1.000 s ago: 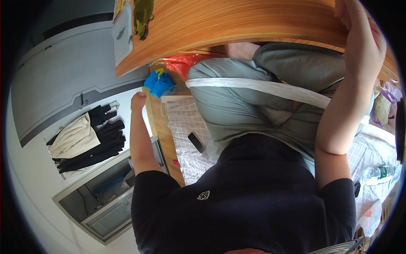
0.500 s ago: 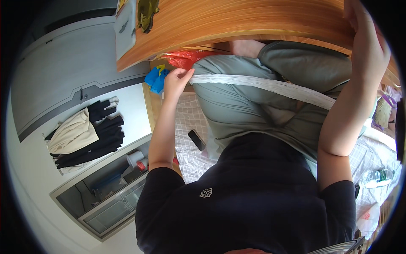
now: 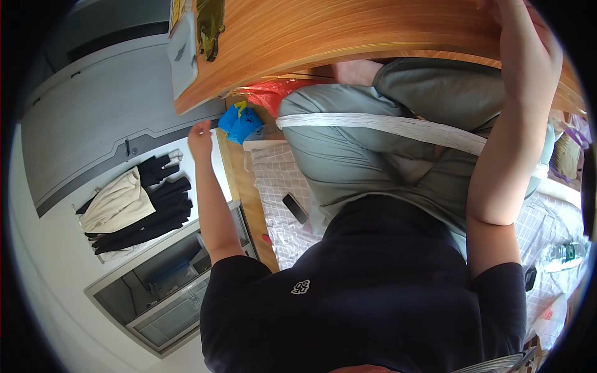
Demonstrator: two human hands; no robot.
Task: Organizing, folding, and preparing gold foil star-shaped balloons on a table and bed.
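A long, pale, crinkled strip (image 3: 385, 124) lies across my lap, from my left knee to where my right forearm covers it. My left hand (image 3: 200, 140) is raised left of the knee, away from the strip. Its fingers are loosely bent, and nothing shows in them. My right hand (image 3: 527, 43) reaches over the wooden tabletop (image 3: 348, 31) at the upper right. The picture's upper edge cuts off its fingers, so what they hold, if anything, is hidden.
A red plastic bag (image 3: 277, 93) and a blue bag (image 3: 239, 124) are below the table edge. A phone (image 3: 295, 208) lies on the checked sheet (image 3: 273, 180) to my left. On my right is a plastic bottle (image 3: 563, 255). Clothes (image 3: 121, 202) hang on the left.
My left hand has let go of the strip's end and swung left, away from my knee. The strip stays across my lap. My right hand has shifted slightly up and left.
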